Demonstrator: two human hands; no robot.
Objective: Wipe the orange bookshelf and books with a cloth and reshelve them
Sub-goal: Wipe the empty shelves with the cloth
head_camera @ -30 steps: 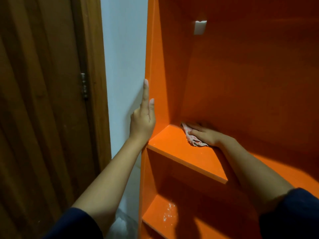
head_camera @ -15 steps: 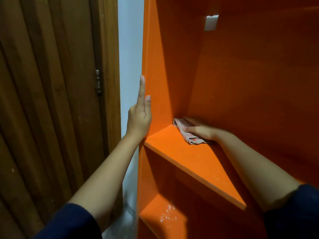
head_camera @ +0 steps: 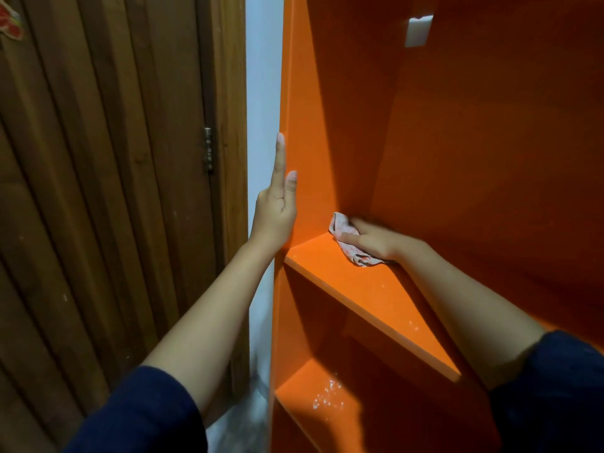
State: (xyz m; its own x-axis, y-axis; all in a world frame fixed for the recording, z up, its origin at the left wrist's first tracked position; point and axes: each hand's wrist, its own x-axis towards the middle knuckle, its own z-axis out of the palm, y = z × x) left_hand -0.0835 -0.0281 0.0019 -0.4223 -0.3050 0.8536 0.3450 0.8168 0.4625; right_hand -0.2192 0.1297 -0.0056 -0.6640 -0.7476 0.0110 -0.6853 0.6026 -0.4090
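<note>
Orange bookshelf (head_camera: pixel 457 158), right hand (head_camera: pixel 376 240) gripping cloth (head_camera: pixel 351 253) in an inner corner, left hand (head_camera: pixel 274 217) flat, holding nothing, against its side edge

The glossy orange bookshelf (head_camera: pixel 464 142), built of flat boards, stands upright, and two of its shelves are in view. The upper shelf runs from the left side panel to the back panel and has faint pale specks near its front edge. The shelf below carries a scatter of white specks. A small, crumpled pale cloth (head_camera: pixel 343 228) with a reddish pattern lies on the upper shelf, tucked into the rear left corner. The right hand (head_camera: pixel 376 240) grips it and covers part of it.
</note>
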